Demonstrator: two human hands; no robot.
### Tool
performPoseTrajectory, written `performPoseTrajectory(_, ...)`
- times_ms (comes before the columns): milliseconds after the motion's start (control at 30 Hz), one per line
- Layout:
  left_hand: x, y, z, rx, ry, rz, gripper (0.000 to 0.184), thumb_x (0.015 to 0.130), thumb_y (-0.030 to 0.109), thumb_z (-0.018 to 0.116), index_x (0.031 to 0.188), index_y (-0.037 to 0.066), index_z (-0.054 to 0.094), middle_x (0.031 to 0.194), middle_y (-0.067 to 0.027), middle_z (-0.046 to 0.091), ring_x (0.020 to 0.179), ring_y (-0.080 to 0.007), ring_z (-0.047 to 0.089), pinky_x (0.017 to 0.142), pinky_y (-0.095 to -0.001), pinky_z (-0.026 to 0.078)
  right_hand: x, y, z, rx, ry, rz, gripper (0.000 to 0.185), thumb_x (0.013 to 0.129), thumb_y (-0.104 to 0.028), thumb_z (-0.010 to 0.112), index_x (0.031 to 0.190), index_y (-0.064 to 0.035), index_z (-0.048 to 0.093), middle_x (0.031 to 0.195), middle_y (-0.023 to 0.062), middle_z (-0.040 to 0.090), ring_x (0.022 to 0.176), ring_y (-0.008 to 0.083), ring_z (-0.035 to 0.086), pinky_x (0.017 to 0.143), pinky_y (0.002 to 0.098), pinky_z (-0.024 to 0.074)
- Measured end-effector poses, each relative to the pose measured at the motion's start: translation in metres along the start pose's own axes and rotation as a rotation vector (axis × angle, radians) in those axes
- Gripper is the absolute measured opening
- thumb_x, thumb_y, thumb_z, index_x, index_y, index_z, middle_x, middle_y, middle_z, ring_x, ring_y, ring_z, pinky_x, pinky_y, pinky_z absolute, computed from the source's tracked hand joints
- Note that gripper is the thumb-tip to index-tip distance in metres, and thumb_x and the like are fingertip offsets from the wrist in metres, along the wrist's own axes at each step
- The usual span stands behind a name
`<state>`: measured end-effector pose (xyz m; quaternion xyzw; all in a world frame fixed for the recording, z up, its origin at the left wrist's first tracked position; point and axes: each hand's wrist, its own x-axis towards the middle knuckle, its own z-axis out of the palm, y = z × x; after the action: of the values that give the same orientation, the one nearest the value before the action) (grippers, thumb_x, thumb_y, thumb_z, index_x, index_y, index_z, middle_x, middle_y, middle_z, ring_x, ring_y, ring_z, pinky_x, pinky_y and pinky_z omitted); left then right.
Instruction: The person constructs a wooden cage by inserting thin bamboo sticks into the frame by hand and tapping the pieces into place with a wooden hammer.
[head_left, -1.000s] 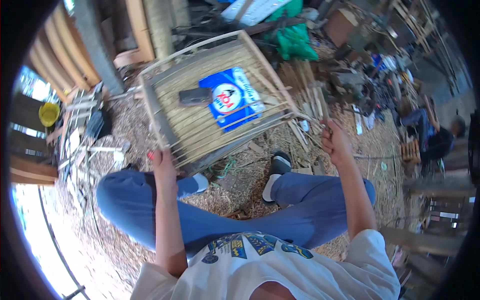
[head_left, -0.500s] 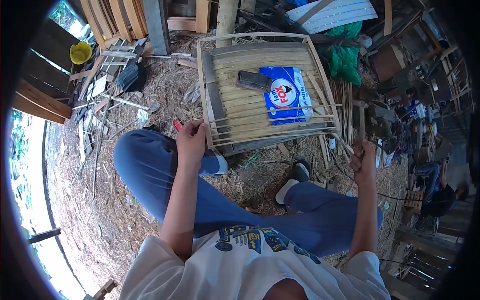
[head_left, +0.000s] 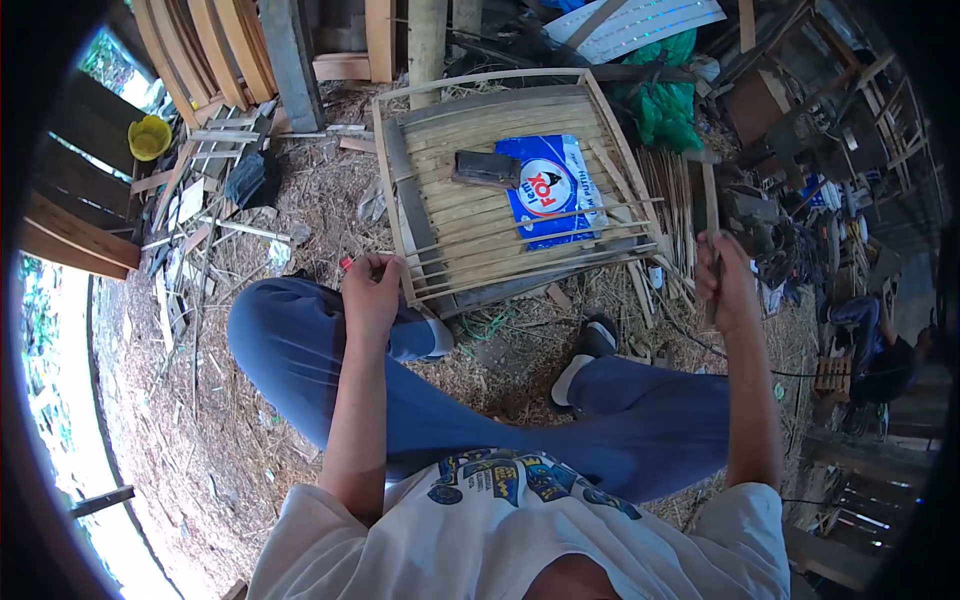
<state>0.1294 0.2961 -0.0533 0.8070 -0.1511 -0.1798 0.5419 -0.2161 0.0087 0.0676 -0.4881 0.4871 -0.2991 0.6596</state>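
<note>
Floor (head_left: 300,420) strewn with shavings and wood scraps, on which the wearer's shod feet rest. The frame (head_left: 389,185), four-sided and of pale wood, lies beyond the feet, around and partly over a slatted panel (head_left: 450,135) with dark edging. At the far right of the view, a second person (head_left: 880,355) sits low, well apart from the frame. The packet (head_left: 550,190), blue and white and marked "lem FOX", lies flat on the panel, right of its middle. The hammer (head_left: 711,190) stands out from the right hand (head_left: 729,280), which is clenched round its handle, right of the frame and apart from it; the head points away from the wearer. The left hand (head_left: 373,288) is at the frame's near left corner, fingers bent together; whether they grip the rail cannot be told. The block (head_left: 486,168), dark, touches the packet's left side. Thin strips (head_left: 560,213) cross the frame's near end, some passing over the packet. A small red item (head_left: 347,264) shows beside the left hand.
</note>
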Motion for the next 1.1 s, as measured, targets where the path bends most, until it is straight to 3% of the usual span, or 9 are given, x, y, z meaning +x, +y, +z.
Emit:
performPoseTrajectory(133,-0.010,0.049,0.011,0.347,0.210,0.559,0.021,0.089,0.017,0.072,0.095,-0.001,0.061,0.090,-0.0152,0.065,0.085,-0.0289,0.065,0.077,-0.0399,0.050,0.004,-0.031,-0.007,-0.021,-0.053,-0.012,0.029,0.105,-0.033,0.051,0.122,-0.0101,0.058,0.066,-0.0025,0.043,0.046,0.0064,0.037,0.041,0.0244,0.0315)
performPoseTrajectory(167,-0.016,0.069,0.017,0.312,0.087,0.556,0.021,0.088,0.016,0.073,0.095,0.001,0.060,0.093,-0.0169,0.062,0.093,-0.0363,0.062,0.083,-0.0442,0.049,0.007,-0.031,-0.008,-0.052,-0.038,-0.025,0.029,0.105,-0.033,0.051,0.121,-0.0102,0.059,0.066,-0.0025,0.043,0.046,0.0069,0.038,0.041,0.0252,0.0325)
performPoseTrajectory(333,-0.042,0.145,0.067,0.309,-0.595,0.924,0.017,0.089,0.017,0.071,0.096,0.003,0.062,0.099,-0.0153,0.064,0.097,-0.0352,0.062,0.085,-0.0431,0.050,0.030,0.000,-0.025,-0.091,0.001,-0.067,0.016,0.102,-0.024,0.057,0.111,-0.0108,0.058,0.069,-0.0016,0.051,0.049,0.0083,0.044,0.043,0.0264,0.0347)
performPoseTrajectory(367,-0.049,0.155,0.074,0.340,-0.660,0.995,0.018,0.088,0.019,0.071,0.095,0.004,0.063,0.098,-0.0146,0.064,0.097,-0.0351,0.062,0.085,-0.0435,0.050,0.028,0.001,-0.027,-0.109,-0.023,-0.061,0.012,0.100,-0.022,0.059,0.103,-0.0098,0.057,0.070,-0.0012,0.054,0.049,0.0080,0.046,0.043,0.0257,0.0350)
performPoseTrajectory(467,-0.076,0.169,0.093,0.458,-0.793,1.098,0.021,0.086,0.024,0.072,0.095,0.007,0.064,0.098,-0.0125,0.062,0.098,-0.0336,0.060,0.088,-0.0443,0.049,0.020,-0.004,-0.024,-0.215,0.053,-0.061,0.013,0.100,-0.022,0.059,0.103,-0.0094,0.060,0.069,-0.0017,0.053,0.047,0.0074,0.045,0.041,0.0246,0.0345)
performPoseTrajectory(567,-0.107,0.164,0.103,0.339,-0.864,1.053,0.021,0.086,0.024,0.072,0.095,0.007,0.063,0.100,-0.0116,0.060,0.100,-0.0332,0.059,0.090,-0.0434,0.048,0.019,-0.013,-0.031,-0.190,0.021,-0.113,0.018,0.102,-0.025,0.056,0.111,-0.0106,0.063,0.066,-0.0027,0.050,0.045,0.0064,0.044,0.040,0.0241,0.0338)
performPoseTrajectory(767,-0.123,0.171,0.086,0.336,-0.858,1.036,0.022,0.086,0.022,0.071,0.097,0.005,0.063,0.105,-0.0110,0.059,0.103,-0.0327,0.058,0.090,-0.0452,0.048,0.012,-0.028,-0.026,-0.125,0.037,-0.135,0.024,0.102,-0.027,0.057,0.116,-0.0090,0.063,0.068,-0.0027,0.050,0.046,0.0067,0.044,0.042,0.0239,0.0340)
performPoseTrajectory(900,-0.092,0.165,0.100,0.382,-0.659,1.078,0.024,0.086,0.022,0.071,0.101,0.004,0.063,0.107,-0.0129,0.059,0.104,-0.0329,0.058,0.092,-0.0456,0.047,0.023,-0.027,-0.023,-0.151,0.073,-0.115,0.021,0.101,-0.025,0.058,0.115,-0.0096,0.064,0.071,-0.0020,0.053,0.050,0.0072,0.047,0.044,0.0235,0.0362)
performPoseTrajectory(1100,-0.032,0.156,0.187,0.359,-0.336,1.157,0.028,0.087,0.023,0.070,0.103,0.002,0.062,0.106,-0.0166,0.058,0.105,-0.0342,0.058,0.090,-0.0456,0.048,0.038,-0.017,-0.019,-0.153,0.100,-0.088,0.018,0.100,-0.022,0.059,0.110,-0.0084,0.063,0.075,-0.0005,0.057,0.055,0.0082,0.052,0.047,0.0239,0.0394)
